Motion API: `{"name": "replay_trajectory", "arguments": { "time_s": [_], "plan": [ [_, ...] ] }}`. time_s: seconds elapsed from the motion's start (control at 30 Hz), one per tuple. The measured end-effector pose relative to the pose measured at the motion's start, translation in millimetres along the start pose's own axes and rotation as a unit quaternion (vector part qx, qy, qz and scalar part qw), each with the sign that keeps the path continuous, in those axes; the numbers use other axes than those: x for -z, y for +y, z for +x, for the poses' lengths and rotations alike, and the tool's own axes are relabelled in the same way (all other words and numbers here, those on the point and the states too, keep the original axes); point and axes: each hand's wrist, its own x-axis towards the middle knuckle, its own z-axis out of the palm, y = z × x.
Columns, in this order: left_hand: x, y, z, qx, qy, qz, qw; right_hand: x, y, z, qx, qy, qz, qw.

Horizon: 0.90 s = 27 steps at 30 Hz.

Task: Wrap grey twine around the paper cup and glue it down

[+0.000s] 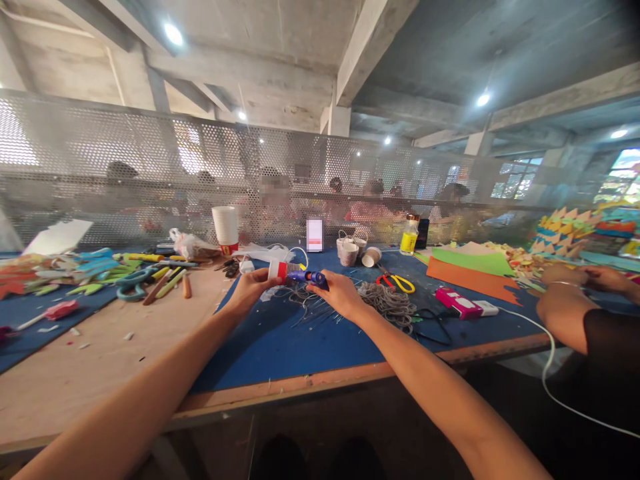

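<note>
My left hand (251, 288) is closed around a small red-and-white paper cup (278, 271), tipped on its side above the blue mat (250, 357). In my right hand (341, 295) is a purple glue gun (306, 275), its front end up against the cup's open side; whether they touch I cannot tell. A tangle of grey cord (386, 303) lies just right of my right hand. Behind my hands stand small paper cups with string handles (349, 252), and one cup (371, 257) lies tipped over. Yellow-handled scissors (400, 283) rest past the cord.
A stack of paper cups (225, 227), teal scissors (134, 283) and several tools lie left. Right are a yellow bottle (409, 235), orange paper (470, 280) and a pink power strip (457, 303) with a white cable. A co-worker's arm (565, 307) reaches in. A perforated screen (280, 180) stands behind.
</note>
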Motion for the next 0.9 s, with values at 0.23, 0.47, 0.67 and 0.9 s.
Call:
{"name": "replay_trajectory", "arguments": {
  "time_s": [0.23,0.47,0.67,0.9],
  "plan": [
    [-1.8,3,-1,0.000,0.003,-0.004,1.000,2,-2,0,0.002,-0.005,-0.002,1.000],
    [-2.0,4,-2,0.004,0.003,-0.009,1.000,2,0,-1,0.005,-0.002,0.001,1.000],
    [-3.8,9,-3,0.008,0.000,-0.011,1.000,1,0,-1,0.007,-0.002,0.000,1.000],
    [-4.3,11,-4,0.007,0.001,-0.013,1.000,0,1,0,-0.001,0.001,0.021,1.000]
  ]
}}
